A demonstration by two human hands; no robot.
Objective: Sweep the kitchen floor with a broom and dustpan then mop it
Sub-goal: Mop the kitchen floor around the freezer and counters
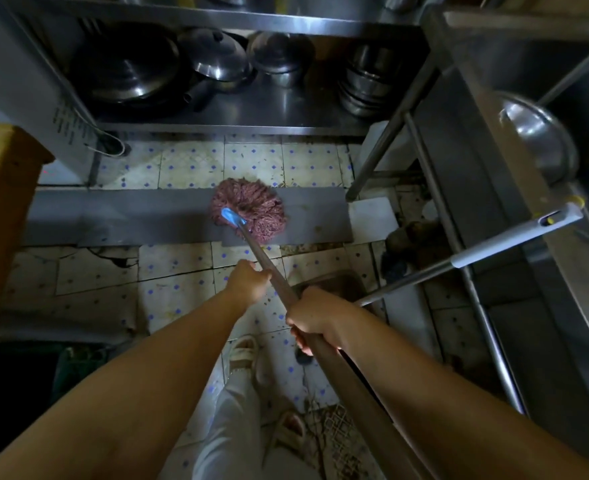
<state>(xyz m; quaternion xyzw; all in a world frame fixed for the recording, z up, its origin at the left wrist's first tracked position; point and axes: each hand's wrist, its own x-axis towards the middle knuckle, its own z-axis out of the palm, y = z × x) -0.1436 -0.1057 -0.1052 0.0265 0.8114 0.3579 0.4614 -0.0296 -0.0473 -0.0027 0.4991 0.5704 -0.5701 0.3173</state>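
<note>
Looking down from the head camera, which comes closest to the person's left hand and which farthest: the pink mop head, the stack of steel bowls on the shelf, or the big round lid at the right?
1. Mop head, just ahead of the left hand, on the floor.
2. Stack of steel bowls, up right on the shelf.
3. Big round lid, far right.

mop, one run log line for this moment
phase: mopping | left hand: grips mop handle | right hand: grips handle | mop head: on grey strip
</note>
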